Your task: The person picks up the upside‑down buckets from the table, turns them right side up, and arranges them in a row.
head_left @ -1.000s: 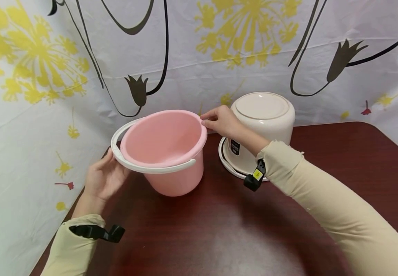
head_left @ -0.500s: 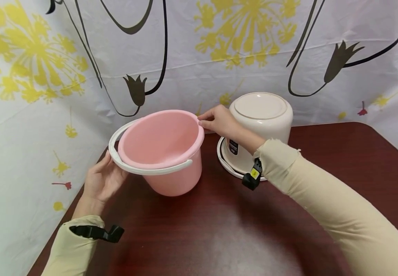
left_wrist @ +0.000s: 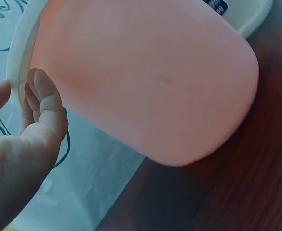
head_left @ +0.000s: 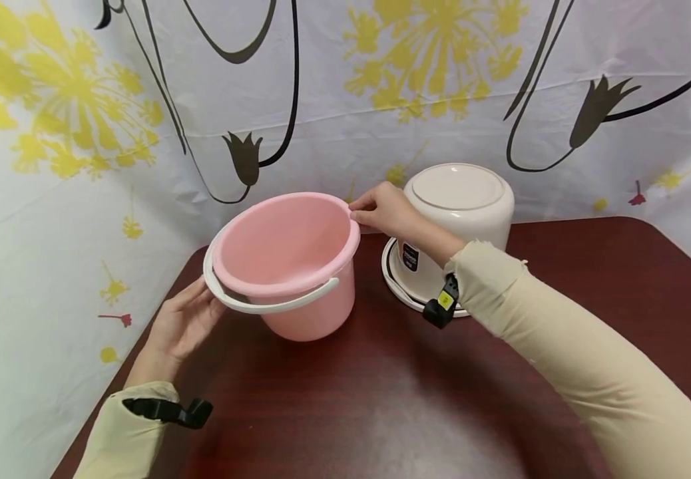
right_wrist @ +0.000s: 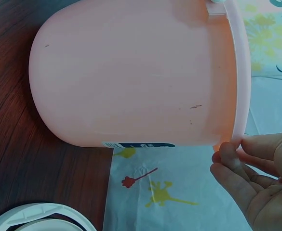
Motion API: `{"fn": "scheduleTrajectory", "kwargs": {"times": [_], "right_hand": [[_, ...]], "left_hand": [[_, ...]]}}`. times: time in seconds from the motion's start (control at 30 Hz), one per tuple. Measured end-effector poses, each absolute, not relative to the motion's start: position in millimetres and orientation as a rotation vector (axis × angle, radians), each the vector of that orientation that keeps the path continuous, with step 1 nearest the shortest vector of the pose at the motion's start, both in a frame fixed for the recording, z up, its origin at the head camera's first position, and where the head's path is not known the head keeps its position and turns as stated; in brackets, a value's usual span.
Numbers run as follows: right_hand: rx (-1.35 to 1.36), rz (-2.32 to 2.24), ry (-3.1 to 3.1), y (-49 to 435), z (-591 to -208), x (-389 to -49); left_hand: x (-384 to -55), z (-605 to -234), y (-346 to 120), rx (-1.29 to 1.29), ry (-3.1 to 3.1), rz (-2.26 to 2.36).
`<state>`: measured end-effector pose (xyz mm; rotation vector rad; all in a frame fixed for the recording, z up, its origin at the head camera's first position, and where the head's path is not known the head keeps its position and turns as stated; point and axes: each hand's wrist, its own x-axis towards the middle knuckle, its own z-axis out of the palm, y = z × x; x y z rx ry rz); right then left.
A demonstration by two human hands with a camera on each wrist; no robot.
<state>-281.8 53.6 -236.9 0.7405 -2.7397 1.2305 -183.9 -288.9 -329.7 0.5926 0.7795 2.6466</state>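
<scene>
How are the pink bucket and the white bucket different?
The pink bucket has its open side up, while the white bucket is upside down. The right hand pinches the pink bucket's rim, but no hand holds the white bucket. Both are round.

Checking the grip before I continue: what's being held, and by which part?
The pink bucket: the right fingers pinch its rim; the left fingers hold its white handle.

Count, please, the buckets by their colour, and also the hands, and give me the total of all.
Pink bucket: 1
Cream bucket, upside down: 1
Hands, namely left hand and right hand: 2
Total: 4
</scene>
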Motion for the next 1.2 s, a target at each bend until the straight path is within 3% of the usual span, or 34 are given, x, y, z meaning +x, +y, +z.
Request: {"fn": "scheduleTrajectory", "kwargs": {"times": [0.6,1.2], "right_hand": [[0.718,1.28,-2.739,54.0,-237.4,-281.8],[0.711,1.527,-2.709,55.4,-239.3,-282.5]], "left_hand": [[-191.6,-352.3,-290.8,0.448,1.147,2.435],[-187.1,-347.8,-284.9,0.338,1.469,2.306]]}}
